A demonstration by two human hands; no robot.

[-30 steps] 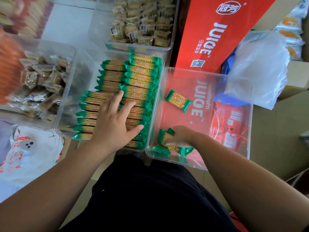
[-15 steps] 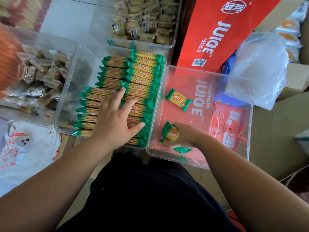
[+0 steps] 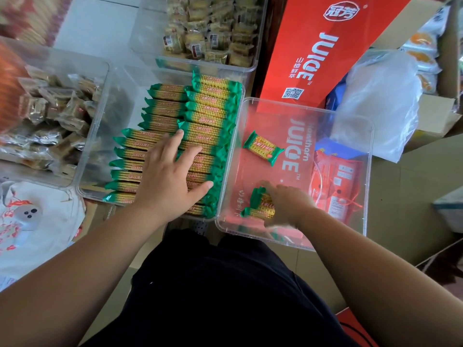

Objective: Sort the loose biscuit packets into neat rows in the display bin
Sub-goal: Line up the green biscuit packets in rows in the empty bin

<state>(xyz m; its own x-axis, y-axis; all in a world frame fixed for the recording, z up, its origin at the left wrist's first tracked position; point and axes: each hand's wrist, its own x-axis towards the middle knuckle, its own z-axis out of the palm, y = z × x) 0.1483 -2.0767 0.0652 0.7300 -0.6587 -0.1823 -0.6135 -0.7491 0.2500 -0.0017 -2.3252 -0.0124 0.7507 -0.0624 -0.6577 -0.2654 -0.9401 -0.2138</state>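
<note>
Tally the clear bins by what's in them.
Holding rows of green biscuit packets: 1, the display bin
Holding loose green packets: 1, the right bin
Holding brown and silver snacks: 1, the left bin
Holding beige snacks: 1, the far bin
Total: 4 bins; the blurred top-left corner cannot be judged.

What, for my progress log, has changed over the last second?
The right hand gathered the green-and-yellow biscuit packets in the near corner of the clear plastic bin into a gripped stack. The left hand stayed flat on the sorted rows; the lone packet stayed put.
</note>
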